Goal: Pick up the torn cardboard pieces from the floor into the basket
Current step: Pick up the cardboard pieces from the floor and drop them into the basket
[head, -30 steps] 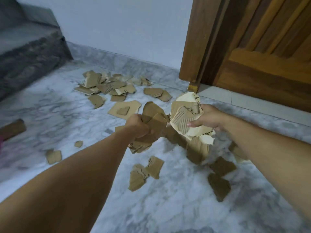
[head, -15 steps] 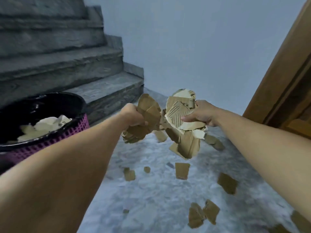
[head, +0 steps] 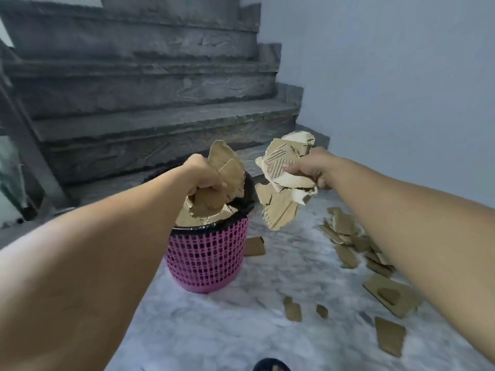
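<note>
A pink plastic mesh basket (head: 206,258) with a black liner stands on the marble floor, with cardboard pieces inside it. My left hand (head: 199,172) grips a bunch of brown torn cardboard pieces (head: 227,170) right above the basket's mouth. My right hand (head: 312,168) grips a second bunch of torn cardboard pieces (head: 281,188), pale and brown, hanging just right of the basket's rim. More torn pieces (head: 351,236) lie scattered on the floor at the right.
Grey stone stairs (head: 150,103) rise directly behind the basket. A pale wall (head: 401,76) closes the right side. A large flat cardboard piece (head: 391,293) lies by my right forearm. A dark shoe tip (head: 270,365) shows at the bottom edge.
The view has swung left from the floor pile to the stairs and basket. Both hands have carried their cardboard bunches over; the left one now hangs above the basket.
</note>
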Tool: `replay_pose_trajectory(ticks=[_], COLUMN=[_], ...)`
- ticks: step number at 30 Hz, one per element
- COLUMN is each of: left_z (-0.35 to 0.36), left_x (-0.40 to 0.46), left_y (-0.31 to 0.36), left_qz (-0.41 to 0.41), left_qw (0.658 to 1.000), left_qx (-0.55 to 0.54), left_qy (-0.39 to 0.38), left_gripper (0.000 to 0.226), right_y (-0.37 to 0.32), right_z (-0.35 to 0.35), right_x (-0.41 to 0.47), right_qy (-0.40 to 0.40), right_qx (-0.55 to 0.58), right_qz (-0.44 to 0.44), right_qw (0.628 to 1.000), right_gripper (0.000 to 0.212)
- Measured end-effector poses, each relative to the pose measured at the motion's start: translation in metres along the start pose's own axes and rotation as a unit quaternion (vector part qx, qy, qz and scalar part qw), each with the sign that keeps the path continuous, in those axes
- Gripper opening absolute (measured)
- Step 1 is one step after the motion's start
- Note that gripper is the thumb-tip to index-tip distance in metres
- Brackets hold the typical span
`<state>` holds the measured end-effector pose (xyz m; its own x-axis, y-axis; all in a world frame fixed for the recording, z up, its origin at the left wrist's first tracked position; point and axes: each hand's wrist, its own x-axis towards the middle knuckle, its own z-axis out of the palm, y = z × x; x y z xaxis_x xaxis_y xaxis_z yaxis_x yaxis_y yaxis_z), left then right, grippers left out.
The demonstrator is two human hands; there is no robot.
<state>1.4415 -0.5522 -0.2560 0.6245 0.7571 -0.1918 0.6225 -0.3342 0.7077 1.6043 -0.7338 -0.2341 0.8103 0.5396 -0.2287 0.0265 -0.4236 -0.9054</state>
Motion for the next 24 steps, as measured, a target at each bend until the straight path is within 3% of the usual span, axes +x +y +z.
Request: replay_pose_trajectory(ticks=[11,14,17,20,24], left_z=[-0.042,-0.033,-0.022,-0.014,-0.006], left_x=[0.062,0.07,0.07,0.064,0.052], left_y=[-0.076,-0.096,-0.106,-0.101,-0.082], left_qz=[-0.089,-0.11,-0.115,-0.096,-0.058], left_qw=[0.99,0.992,0.993,0.995,0.998], left_qx=[-0.067,-0.042,0.026,0.032,0.027], left_qy=[0.09,0.04,-0.009,0.001,0.016], left_gripper=[0.06,0.068,0.083,0.093,0.087], right_y=[-0.037,-0.018,0.0,0.009,0.007], right_z=[0.14,0.168,0.173,0.162,0.136], right_x=[0.082,0.094,0.093,0.091,0.079], right_qy=[-0.092,-0.123,-0.114,-0.099,-0.084], right_qx=[0.051,-0.013,-0.114,-0.109,-0.098], right_qz=[-0.025,-0.014,-0.021,-0.018,-0.01], right_qw=[0.994,0.992,0.987,0.989,0.992], right_gripper=[0.041,0.037,0.031,0.033,0.033])
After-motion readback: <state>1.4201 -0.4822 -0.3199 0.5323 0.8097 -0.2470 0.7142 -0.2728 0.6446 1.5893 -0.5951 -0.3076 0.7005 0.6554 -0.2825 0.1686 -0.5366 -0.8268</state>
